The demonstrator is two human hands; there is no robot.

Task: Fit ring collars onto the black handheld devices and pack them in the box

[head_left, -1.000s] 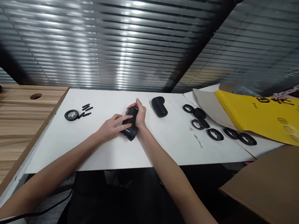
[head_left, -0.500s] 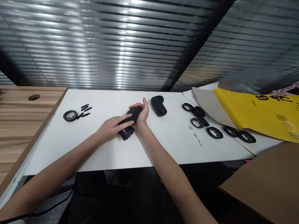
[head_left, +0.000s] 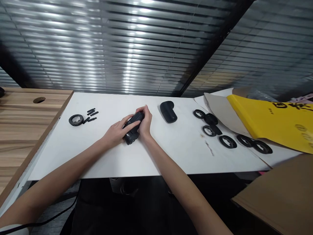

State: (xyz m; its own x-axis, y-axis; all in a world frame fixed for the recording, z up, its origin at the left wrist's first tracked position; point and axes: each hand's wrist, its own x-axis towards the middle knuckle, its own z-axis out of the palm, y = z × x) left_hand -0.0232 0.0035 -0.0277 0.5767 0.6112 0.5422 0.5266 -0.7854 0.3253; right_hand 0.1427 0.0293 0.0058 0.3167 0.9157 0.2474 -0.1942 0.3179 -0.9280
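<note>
Between my two hands, just above or on the white table [head_left: 114, 163], is a black handheld device [head_left: 132, 133] with a rounded, thick body and small pale lettering near its lower end. My left hand [head_left: 117, 132] grips it from the left, fingers laid across its top. From the right and the far end, my right hand [head_left: 146, 122] curls around it, fingers bent over the upper end. Part of the device is hidden under the fingers. To the right of my right hand lies a smooth black L-shaped piece [head_left: 168, 112], untouched.
A black ring [head_left: 76, 120] and several short black strips [head_left: 92, 112] lie at the left. More black rings [head_left: 228, 141] are scattered at the right, near a yellow printed bag [head_left: 271, 120]. Cardboard [head_left: 276, 192] stands at the lower right; blinds [head_left: 117, 49] rise behind the table.
The device has come together into a more aligned shape, its lower part now in line with the upper. My right hand has shifted slightly left and closed more around it.
</note>
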